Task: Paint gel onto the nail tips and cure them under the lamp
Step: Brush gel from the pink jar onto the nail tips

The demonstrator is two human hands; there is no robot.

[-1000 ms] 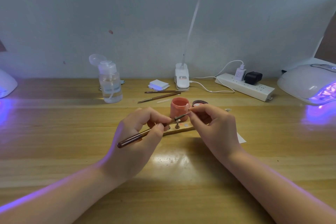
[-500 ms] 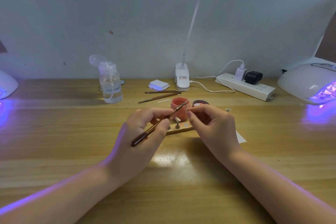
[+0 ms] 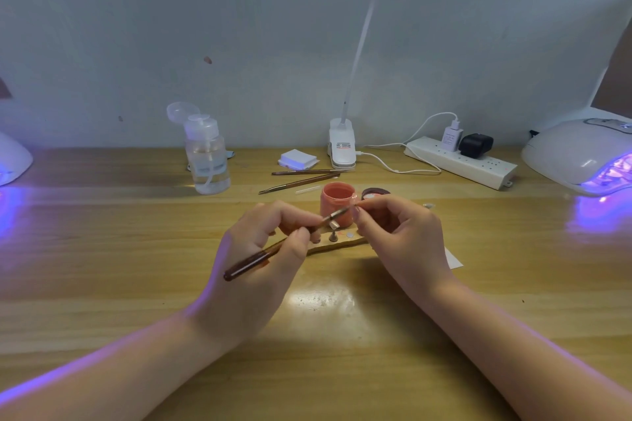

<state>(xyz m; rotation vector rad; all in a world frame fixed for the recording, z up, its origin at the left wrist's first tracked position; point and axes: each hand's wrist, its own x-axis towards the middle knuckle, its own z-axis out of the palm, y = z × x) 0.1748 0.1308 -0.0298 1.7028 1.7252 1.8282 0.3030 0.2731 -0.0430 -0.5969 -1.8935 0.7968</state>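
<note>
Over a wooden surface (image 3: 342, 369), the left hand (image 3: 260, 249) holds a thin brush (image 3: 273, 251), fingers curled round its middle, bristles reaching toward the right hand (image 3: 403, 236). The right thumb and forefinger pinch a tiny nail tip (image 3: 355, 204) just in front of an open pink gel jar (image 3: 337, 203). The tip looks feather-light, stiff, and probably slippery once wet, so it is best held by its edges. A glowing curing lamp (image 3: 581, 154) sits well apart at far right.
</note>
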